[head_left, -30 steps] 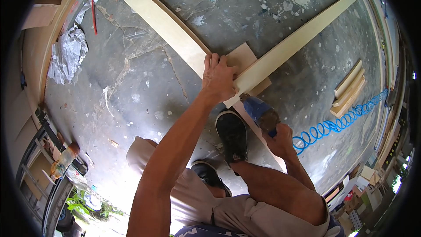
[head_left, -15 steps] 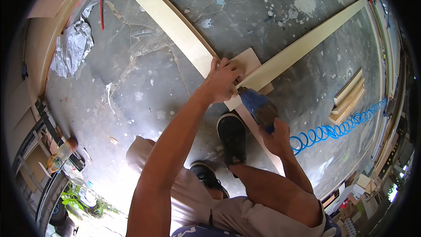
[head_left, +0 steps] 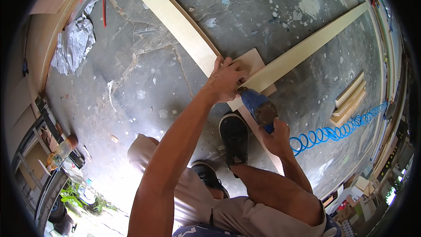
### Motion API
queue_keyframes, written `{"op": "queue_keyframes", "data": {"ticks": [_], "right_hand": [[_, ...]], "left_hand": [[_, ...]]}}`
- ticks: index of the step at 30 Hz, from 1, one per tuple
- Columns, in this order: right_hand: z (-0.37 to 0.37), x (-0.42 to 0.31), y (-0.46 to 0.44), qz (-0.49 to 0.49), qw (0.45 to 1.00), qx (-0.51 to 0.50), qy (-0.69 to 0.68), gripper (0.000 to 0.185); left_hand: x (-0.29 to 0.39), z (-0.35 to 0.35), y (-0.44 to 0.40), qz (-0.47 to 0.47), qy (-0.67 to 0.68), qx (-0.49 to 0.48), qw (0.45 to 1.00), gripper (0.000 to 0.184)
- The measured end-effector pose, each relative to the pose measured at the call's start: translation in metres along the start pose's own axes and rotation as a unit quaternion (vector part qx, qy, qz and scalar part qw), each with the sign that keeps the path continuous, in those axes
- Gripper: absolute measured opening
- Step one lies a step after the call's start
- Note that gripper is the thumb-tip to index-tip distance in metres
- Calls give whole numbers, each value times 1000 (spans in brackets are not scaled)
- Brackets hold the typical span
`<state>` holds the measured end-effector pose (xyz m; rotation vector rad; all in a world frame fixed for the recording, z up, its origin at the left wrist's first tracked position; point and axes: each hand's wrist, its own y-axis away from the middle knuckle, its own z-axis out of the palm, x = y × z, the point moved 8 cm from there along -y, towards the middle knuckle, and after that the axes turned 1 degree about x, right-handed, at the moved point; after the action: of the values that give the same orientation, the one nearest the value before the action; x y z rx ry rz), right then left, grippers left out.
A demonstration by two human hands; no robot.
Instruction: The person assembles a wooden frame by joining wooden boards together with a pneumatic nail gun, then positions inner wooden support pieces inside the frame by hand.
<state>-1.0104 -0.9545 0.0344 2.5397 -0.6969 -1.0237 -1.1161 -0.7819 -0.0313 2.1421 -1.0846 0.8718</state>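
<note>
My right hand [head_left: 275,137] is wrapped around the handle of a blue air nail gun [head_left: 255,101]. The gun's nose meets the corner of a pale wooden frame [head_left: 302,55], where two boards join. At that same corner, my left hand [head_left: 224,81] is clamped over the boards, its fingers curled across the inner edge and the thumb near the gun's nose. Under the joint lies a loose flat piece of wood [head_left: 250,60], partly covered by the boards and my hand. A long thin strip of wood [head_left: 267,149] runs from beneath the corner toward my legs.
A blue coiled air hose [head_left: 326,132] stretches to the right beside short wood offcuts [head_left: 348,98]. My shoe [head_left: 233,136] stands close below the corner. Crumpled foil [head_left: 74,46] and a red stick [head_left: 104,8] lie at left on the paint-spotted concrete floor [head_left: 144,83].
The whole view has shifted slightly, so the frame appears a little further right and lower. Both hands and the nail gun stay at the corner, with no clear change of grip.
</note>
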Motion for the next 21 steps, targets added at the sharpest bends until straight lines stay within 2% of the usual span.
{"op": "queue_keyframes", "data": {"ticks": [10,15,21], "right_hand": [[1,-4,1,0,1000,6,23,28],[1,9,14,27,998,4,57,25],[1,23,22,24,999,16,15,26]], "left_hand": [[2,-2,1,10,-4,14,1000,44],[0,1,0,-12,-24,-12,1000,41],[-1,2,0,-9,-26,-7,1000,42]]}}
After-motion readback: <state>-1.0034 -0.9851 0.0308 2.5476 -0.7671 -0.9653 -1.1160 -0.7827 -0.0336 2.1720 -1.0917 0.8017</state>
